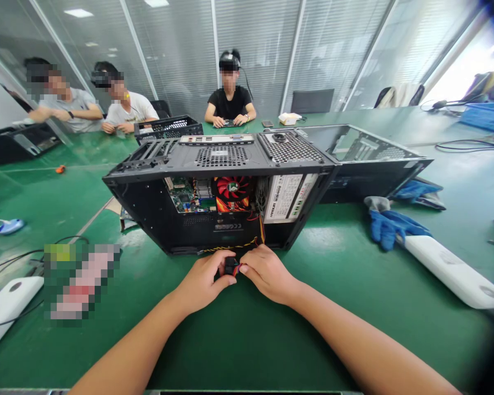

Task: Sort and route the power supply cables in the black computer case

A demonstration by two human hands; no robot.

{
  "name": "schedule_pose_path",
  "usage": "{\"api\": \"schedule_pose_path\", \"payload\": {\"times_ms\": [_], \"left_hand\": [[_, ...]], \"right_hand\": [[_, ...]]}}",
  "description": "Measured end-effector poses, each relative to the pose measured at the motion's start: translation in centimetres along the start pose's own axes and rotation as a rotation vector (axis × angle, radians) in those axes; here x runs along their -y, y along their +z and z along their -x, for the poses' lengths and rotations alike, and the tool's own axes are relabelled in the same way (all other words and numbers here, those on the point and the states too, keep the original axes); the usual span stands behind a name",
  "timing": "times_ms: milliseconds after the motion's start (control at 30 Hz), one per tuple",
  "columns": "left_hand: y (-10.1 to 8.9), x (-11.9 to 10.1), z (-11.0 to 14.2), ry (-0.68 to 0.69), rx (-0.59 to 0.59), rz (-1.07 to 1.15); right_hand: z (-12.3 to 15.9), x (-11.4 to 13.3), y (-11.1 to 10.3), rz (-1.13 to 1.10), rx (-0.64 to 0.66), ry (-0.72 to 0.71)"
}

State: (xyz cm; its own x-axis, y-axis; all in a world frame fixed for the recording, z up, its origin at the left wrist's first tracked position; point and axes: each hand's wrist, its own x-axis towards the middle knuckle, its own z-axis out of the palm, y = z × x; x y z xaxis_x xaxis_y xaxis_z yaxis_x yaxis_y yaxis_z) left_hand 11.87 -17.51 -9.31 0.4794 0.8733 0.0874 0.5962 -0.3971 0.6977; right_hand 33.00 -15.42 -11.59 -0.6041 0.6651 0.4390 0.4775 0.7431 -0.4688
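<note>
As left hand [203, 278] holds connector [230, 266], PSU label [288, 197]

Across from me stands a tall grey glass partition [259, 49], divided by slim, pale, slanting metal posts [293, 55] and lined with narrow horizontal blinds [329, 33]. White rectangular patches of light [78, 12] show in its upper left part. I sit at a broad, glossy green table [247, 345], its surface catching soft glare. Beyond its far edge I see a dark grey rectangular chair back [313, 101]; to my right, strong white daylight [456, 60] washes out the side.
</note>
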Motion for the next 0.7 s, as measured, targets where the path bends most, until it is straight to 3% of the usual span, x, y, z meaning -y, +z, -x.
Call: {"api": "schedule_pose_path", "payload": {"times_ms": [200, 533, 700], "left_hand": [[0.47, 0.80, 0.35, 0.069, -0.048, -0.156], [-0.10, -0.02, -0.11, -0.034, 0.035, -0.019], [-0.05, 0.04, -0.17, -0.012, 0.049, -0.101]], "right_hand": [[-0.14, 0.22, -0.34, -0.034, 0.002, -0.007], [0.30, -0.24, 0.49, 0.102, -0.024, -0.065], [0.26, -0.27, 0.53, 0.180, 0.044, -0.090]]}}
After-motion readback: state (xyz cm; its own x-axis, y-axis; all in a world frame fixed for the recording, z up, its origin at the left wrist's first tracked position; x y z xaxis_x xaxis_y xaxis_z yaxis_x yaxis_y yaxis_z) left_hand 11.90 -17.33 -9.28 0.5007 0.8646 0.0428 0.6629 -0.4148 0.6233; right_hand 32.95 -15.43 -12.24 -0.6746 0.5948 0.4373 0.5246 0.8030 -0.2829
